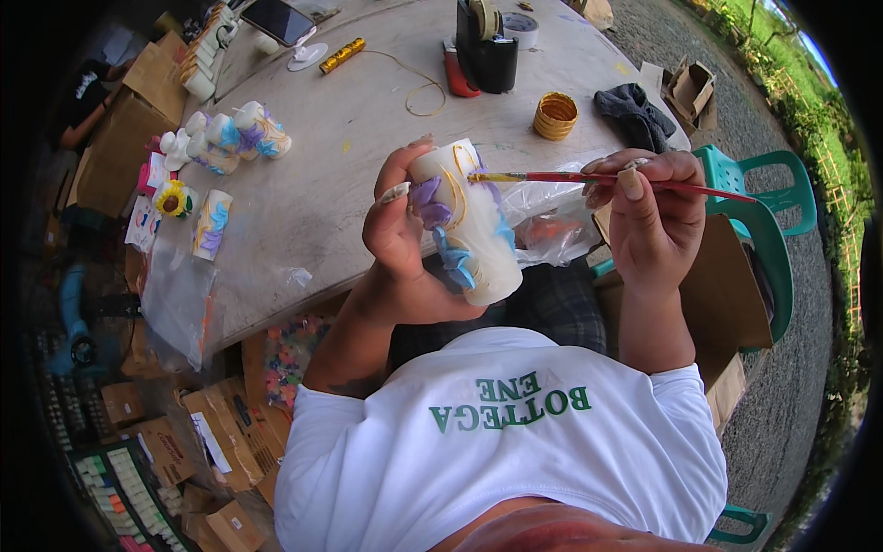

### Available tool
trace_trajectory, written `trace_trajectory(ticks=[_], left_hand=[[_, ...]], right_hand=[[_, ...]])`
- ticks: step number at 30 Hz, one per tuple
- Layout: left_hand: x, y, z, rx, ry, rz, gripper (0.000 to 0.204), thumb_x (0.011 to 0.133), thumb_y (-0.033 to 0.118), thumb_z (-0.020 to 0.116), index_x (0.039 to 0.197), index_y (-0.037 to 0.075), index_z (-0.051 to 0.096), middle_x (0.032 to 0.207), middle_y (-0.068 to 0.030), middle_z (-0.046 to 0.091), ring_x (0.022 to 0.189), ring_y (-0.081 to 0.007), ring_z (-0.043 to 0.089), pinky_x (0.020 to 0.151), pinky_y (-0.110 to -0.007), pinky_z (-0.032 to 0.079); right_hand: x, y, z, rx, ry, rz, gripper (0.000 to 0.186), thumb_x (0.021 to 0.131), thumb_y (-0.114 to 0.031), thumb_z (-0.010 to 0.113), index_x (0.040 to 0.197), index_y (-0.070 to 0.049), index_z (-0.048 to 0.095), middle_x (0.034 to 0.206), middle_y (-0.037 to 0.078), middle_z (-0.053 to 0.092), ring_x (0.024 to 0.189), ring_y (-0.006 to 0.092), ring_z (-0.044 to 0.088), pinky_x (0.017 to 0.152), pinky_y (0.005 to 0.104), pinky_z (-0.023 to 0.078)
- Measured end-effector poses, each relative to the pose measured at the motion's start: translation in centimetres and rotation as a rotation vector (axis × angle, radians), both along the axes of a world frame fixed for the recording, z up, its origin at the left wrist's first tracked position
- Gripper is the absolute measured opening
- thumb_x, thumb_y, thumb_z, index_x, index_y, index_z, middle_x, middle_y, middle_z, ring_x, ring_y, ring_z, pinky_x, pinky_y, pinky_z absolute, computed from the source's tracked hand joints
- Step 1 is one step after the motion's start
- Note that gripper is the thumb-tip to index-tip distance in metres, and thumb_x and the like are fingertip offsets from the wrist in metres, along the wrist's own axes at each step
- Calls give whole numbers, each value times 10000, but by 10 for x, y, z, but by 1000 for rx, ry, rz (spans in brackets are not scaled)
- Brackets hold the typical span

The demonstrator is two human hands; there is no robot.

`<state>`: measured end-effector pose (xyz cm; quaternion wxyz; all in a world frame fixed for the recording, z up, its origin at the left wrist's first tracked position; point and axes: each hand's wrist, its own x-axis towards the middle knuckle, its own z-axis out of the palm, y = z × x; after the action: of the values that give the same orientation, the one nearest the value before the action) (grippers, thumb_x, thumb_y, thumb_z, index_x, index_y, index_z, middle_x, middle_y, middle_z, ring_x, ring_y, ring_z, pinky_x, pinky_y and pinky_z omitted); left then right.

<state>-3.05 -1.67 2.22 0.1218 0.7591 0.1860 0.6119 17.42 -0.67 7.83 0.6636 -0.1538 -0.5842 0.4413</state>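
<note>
My left hand (395,239) grips a white cylindrical candle (482,253) decorated with raised purple and blue petals and gold lines, tilted slightly above the table's front edge. My right hand (655,207) is closed on a slim red paintbrush (552,177), whose yellowish tip meets the candle's upper right part. A small gold pot (556,116) stands behind, to the right of the candle. More decorated candles (267,132) are grouped at the table's left, with one (212,224) apart from them, beside a sunflower decoration (174,199).
The table (303,193) holds a phone (276,21), gold roll (340,57), tape dispenser (487,55), dark cloth (635,120) and plastic bags. Green chairs (754,184) stand right; cardboard boxes (235,423) lie lower left. Another person's arm (87,120) shows at far left.
</note>
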Motion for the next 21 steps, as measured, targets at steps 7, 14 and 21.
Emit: trace_trajectory(ticks=[7,14,21], left_hand=[[-1,1,1,-6,3,4,1109,457,93,798,1308,201,94,1312,-305,163,1190,-372,315,904,-437,383],[0,3,3,26,-2,15,1114,454,83,789,1311,190,85,1310,-305,165,1179,-365,328,902,-425,385],[1,0,3,-18,-35,32,1133,468,71,780,1322,168,42,1308,-298,171,1148,-338,359,900,-400,378]], right_hand=[[-4,-9,-3,139,-110,-77,186,819,58,543,914,14,390,900,220,588,736,187,620,621,257,516],[-4,-7,-5,149,-108,-52,193,818,59,542,915,15,381,906,228,576,754,201,621,636,269,524],[-2,-10,-8,146,-113,-24,191,817,74,530,915,10,379,925,242,562,819,243,616,675,300,525]])
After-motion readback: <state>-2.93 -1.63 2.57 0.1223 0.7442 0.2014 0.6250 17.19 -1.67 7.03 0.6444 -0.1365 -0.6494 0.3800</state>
